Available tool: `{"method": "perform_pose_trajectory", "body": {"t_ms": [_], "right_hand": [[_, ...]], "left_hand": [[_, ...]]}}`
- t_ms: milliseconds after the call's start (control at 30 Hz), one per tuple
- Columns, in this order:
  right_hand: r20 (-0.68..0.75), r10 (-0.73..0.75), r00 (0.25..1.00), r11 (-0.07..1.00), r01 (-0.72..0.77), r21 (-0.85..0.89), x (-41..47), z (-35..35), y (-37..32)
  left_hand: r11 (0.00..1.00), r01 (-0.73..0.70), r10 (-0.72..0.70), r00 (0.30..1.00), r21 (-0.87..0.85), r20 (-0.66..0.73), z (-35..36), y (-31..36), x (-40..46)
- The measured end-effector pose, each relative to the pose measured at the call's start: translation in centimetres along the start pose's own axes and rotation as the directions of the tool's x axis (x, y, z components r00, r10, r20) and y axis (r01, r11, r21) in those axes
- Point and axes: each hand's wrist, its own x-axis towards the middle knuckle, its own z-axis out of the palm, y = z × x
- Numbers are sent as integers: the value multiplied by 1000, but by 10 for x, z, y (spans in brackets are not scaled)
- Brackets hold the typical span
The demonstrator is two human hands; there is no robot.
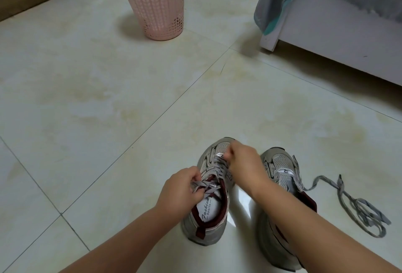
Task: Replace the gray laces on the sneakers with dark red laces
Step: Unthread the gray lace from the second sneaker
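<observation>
Gripping: left hand [181, 192] pinches the loose ends of the gray lace [214, 172] at the collar of the left sneaker [208, 218].
Right hand: right hand [243, 162] pinches the same lace near the lowest eyelets, by the toe.
Right sneaker: right sneaker [280, 170] stands just beside the left one, partly under the right forearm.
Loose lace: loose lace [356, 205] trails from the right sneaker onto the floor [108, 98].
Edges: pink basket [155, 5] and white furniture [339, 33] stand well apart, far side.
Open room: bare tile ahead of the toes and left.
</observation>
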Motion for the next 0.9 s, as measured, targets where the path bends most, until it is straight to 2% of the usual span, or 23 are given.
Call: {"method": "perform_pose_trajectory", "body": {"t_ms": [67,100,133,200,267,367,467,533,567,633,700,767,833,900], "right_hand": [[-13,-47,999,996,47,79,2,-11,0],[46,-86,995,992,81,98,0,-13,-4],[123,-122,985,991,114,71,-2,-10,-6],[272,-179,945,972,213,-100,-7,5,-10],[269,-193,944,951,247,-186,-8,14,-12],[170,-84,982,989,103,-108,-4,12,-8],[46,120,992,975,-126,184,-5,11,5],[26,178,984,936,-178,304,-8,11,11],[27,148,989,939,-149,309,-9,11,11],[53,-4,999,971,-8,240,-9,8,3],[147,-163,976,986,158,48,-7,11,0],[225,-208,952,957,246,-156,-8,16,-5],[202,-166,965,958,206,-199,-7,18,-9],[95,-52,994,991,62,-115,-4,12,-8]], "left_hand": [[1000,6,-6,1000,-19,6,0,0,-1],[1000,4,-4,1000,-18,7,0,0,-1],[1000,-1,1,1000,-14,6,0,0,-1],[1000,-8,8,1000,-10,3,1,1,-1],[1000,-4,4,1000,-20,-1,0,1,-2],[1000,-1,1,1000,-17,5,0,0,-2],[999,10,-9,1000,-49,15,1,0,-2],[998,11,-10,1000,-54,26,3,1,-2],[999,12,-11,1000,-53,26,4,2,-2],[999,13,-12,1000,-53,21,4,2,-1],[999,0,1,1000,-45,23,3,2,-1],[999,-18,19,999,-33,27,3,3,-1],[999,-29,30,999,-24,22,3,4,-2],[999,-30,30,1000,-21,6,4,2,-3]]}}
